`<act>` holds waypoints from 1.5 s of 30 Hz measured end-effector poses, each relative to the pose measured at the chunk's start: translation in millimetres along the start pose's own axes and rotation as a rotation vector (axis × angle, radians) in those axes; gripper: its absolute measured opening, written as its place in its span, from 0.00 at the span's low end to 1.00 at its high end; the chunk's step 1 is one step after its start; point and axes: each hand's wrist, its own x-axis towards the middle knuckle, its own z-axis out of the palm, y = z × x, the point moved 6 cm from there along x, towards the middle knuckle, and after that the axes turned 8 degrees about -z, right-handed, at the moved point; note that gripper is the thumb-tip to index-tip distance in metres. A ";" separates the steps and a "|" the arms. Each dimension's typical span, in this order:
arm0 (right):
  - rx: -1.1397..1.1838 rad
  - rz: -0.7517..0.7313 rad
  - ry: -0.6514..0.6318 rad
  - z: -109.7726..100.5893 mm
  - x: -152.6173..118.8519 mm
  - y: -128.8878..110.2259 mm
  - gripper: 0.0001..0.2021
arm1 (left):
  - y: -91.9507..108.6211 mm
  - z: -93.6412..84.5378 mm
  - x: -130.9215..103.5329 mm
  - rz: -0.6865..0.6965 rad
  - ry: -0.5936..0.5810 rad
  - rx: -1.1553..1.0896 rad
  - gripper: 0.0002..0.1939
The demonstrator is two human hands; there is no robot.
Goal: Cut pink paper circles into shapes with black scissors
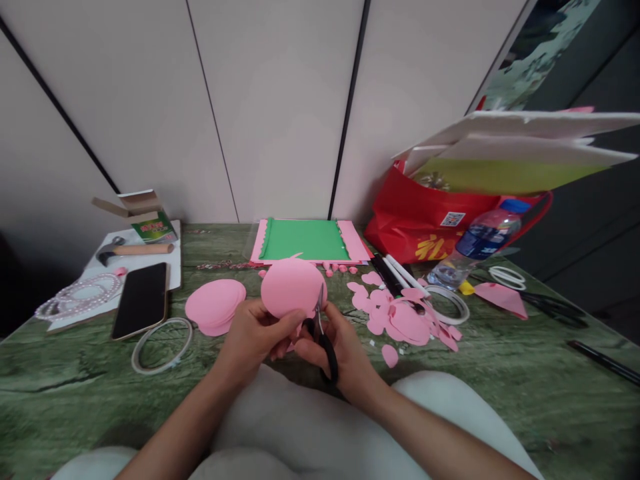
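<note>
My left hand pinches the lower edge of a round piece of pink paper, thumb on its front. In my right hand is a pair of black-handled scissors, fingers through the loops. The blades point up and lie at the right edge of the paper, where a narrow strip curls beside them. A thin sliver sticks up at the paper's top. Left of my hands rests a stack of pink paper rounds. Pink paper scraps lie in a loose heap to the right.
Behind my hands lies a green sheet on pink paper. At left are a phone, a hammer, beads, a small box and a tape roll. Right: a red bag, a bottle, another tape roll.
</note>
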 end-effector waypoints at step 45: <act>-0.062 0.011 -0.013 0.0 -1.3 -2.8 0.27 | 0.6 -3.4 -1.8 -0.057 0.053 0.036 0.15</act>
